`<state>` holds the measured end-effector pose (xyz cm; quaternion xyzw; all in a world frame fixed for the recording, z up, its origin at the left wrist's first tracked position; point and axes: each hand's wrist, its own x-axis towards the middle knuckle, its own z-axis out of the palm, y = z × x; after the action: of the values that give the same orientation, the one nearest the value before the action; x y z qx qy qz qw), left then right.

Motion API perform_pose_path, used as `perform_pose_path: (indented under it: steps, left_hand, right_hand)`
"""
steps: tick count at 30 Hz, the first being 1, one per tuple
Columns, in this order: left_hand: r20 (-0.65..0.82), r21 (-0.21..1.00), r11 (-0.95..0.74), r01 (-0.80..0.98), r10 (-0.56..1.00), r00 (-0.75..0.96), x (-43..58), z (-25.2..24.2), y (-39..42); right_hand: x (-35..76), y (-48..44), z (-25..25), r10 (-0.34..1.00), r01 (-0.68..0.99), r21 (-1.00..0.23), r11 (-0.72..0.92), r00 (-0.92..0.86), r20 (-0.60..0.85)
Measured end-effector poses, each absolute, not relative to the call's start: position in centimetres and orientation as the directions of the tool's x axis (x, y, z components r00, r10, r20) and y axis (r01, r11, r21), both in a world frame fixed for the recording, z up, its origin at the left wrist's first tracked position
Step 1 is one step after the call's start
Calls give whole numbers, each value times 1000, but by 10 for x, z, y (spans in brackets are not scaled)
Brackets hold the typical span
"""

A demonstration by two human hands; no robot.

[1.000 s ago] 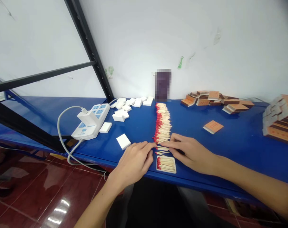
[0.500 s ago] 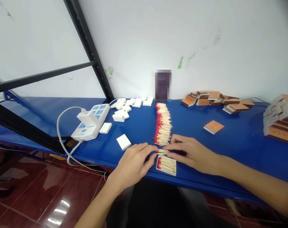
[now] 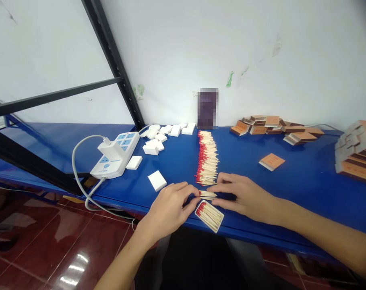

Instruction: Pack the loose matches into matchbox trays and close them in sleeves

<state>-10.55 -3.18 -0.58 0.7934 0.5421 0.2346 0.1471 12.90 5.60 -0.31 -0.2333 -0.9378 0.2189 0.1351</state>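
My left hand [image 3: 175, 207] is closed at the fingertips on the red-headed end of a small bunch of matches [image 3: 207, 195]. At the bunch's other end, the thumb and fingers of my right hand [image 3: 243, 197] pinch the bare sticks. Just in front of the bunch, a white matchbox tray [image 3: 218, 230] filled with matches lies turned at a slant near the table edge. Beyond my fingers, a long row of loose matches [image 3: 207, 157] stretches toward the wall, red heads to the left.
White trays [image 3: 157, 181] lie scattered on the blue table [image 3: 176, 161] at left, beside a power strip [image 3: 114, 155] with a cable. Orange matchbox sleeves [image 3: 271, 161] are piled at back right, with a larger stack [image 3: 359, 153] at far right. A black metal post [image 3: 110, 52] stands left.
The filled matchbox tray has turned from nearly straight to slanted and shifted slightly toward the table edge. Both hands stay on the bunch of matches, almost unmoved.
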Motion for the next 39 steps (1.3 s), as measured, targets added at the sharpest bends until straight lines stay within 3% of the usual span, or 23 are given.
perform_pose_path:
  steps: [13,20,27,34,39]
  left_hand:
    - [236,523,-407,749,913,332,-108,0,-39]
    - [115,514,-432,741,891,439,-114,3,-46]
    - [85,510,-396,764,906,414,-112,-1,-44]
    - [104,526,-407,747,902,419,-111,0,-42]
    - [107,525,-391,756,911,398,-111,1,-42]
  right_hand:
    - [128,54,-1,494,378,-458,804,-855,162]
    - [130,53,3,509,387,-485,784,-849,145]
    - [129,55,16,567,457,-564,688,-824,24]
    - [138,55,25,592,552,-523,649,-799,-107]
    - [139,53,24,561,514,-543,664,-822,-91]
